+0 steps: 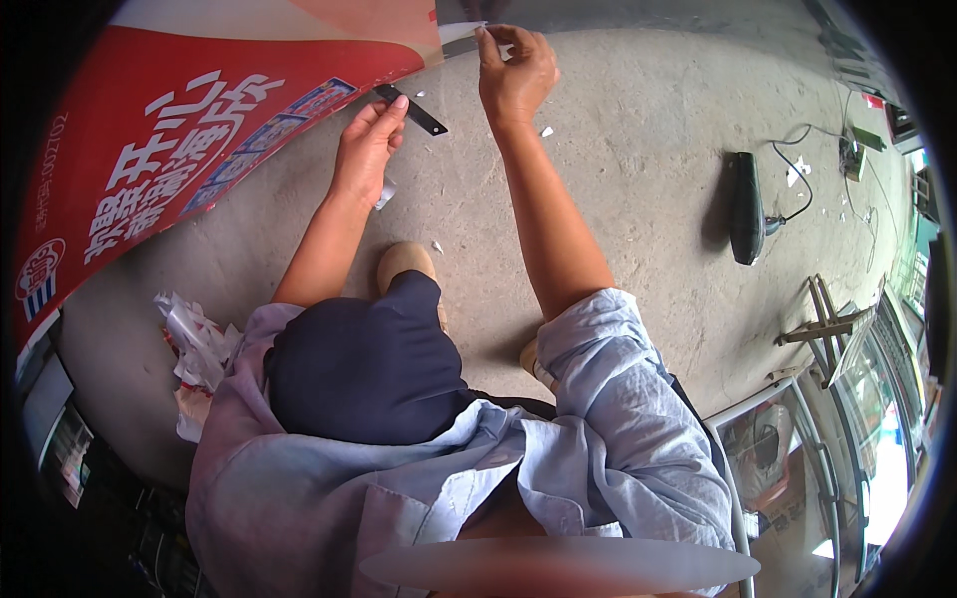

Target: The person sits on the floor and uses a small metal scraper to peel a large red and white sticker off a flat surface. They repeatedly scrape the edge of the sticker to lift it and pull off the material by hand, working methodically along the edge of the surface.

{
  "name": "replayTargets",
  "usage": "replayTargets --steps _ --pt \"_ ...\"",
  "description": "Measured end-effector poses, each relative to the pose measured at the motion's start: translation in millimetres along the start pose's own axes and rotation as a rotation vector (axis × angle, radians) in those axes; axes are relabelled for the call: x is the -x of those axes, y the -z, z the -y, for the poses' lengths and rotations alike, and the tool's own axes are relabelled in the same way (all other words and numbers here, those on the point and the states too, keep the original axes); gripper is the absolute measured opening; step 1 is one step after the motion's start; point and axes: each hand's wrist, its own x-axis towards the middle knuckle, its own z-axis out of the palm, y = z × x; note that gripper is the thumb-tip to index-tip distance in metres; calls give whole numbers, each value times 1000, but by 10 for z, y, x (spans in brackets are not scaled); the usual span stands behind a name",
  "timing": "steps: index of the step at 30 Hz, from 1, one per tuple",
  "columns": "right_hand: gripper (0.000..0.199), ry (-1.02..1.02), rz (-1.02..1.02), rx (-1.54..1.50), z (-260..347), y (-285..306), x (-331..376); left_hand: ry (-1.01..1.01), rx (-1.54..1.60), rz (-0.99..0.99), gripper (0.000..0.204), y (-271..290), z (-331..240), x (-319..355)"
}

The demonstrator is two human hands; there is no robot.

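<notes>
My left hand (369, 145) is closed around a flat black tool (427, 117) with a small hole near its free end; its other end reaches the lower edge of a red printed panel (329, 62). Whether the tool has a blade I cannot see. Farther right, my right hand (520, 82) pinches the tip of a thin whitish strip of film (461, 32) between thumb and forefinger. That strip runs left toward the panel's right edge, in front of a dark glossy surface (618, 25).
Small white scraps (546, 132) lie on the concrete floor (618, 169). A black hair dryer (746, 209) with a cord rests at the right. Crumpled plastic (194, 339) is at my left, a metal stand (825, 324) and a glazed frame (788, 439) at lower right.
</notes>
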Motion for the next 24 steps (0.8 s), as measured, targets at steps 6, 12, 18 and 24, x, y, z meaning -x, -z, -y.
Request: replayTargets --steps 6,12,18,24 --pt "14 90 -19 56 -46 -9 -25 -7 4 -6 19 27 26 -22" --pt "16 91 -28 52 -14 -10 12 -6 6 -7 19 27 23 -18" --pt "15 171 -92 59 -32 -57 55 -25 -2 -63 20 -51 -29 19" --pt "20 94 -5 146 39 -1 87 -24 5 -65 19 -41 -31 9"
